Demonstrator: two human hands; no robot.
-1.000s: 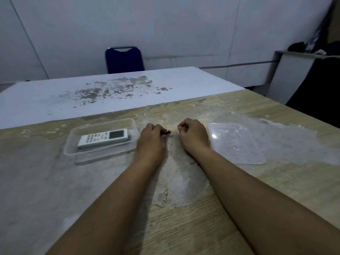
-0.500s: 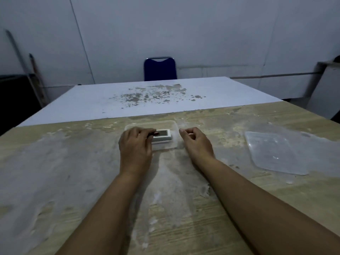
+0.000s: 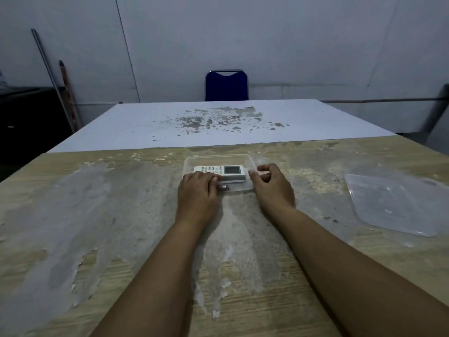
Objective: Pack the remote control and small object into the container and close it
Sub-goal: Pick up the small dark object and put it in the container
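1. While the remote control [image 3: 220,171] lies flat inside the clear container [image 3: 243,158], the small object [image 3: 223,188] sits just beside it at the near wall, apparently inside the tub too.
2. The left hand [image 3: 198,190] rests over the container's near-left corner, fingers curled down together onto the remote's button end; whether it pinches anything cannot be told.
3. The right hand [image 3: 271,186] is at the container's right wall, thumb and fingers loosely apart, clamped on nothing visible.
4. The lid [image 3: 393,203] lies flat on the table [image 3: 97,215], well apart to the right, so closing is not yet done.
5. Judgement: the remote is rigid, light plastic, safe to nudge by its long edges. The tub looks thin and flexible, likely to slide on the table; steady it by a wall.
6. Judgement: the lid is thin, flexible, probably slick; best lifted by an edge or corner, then pressed along the rim.
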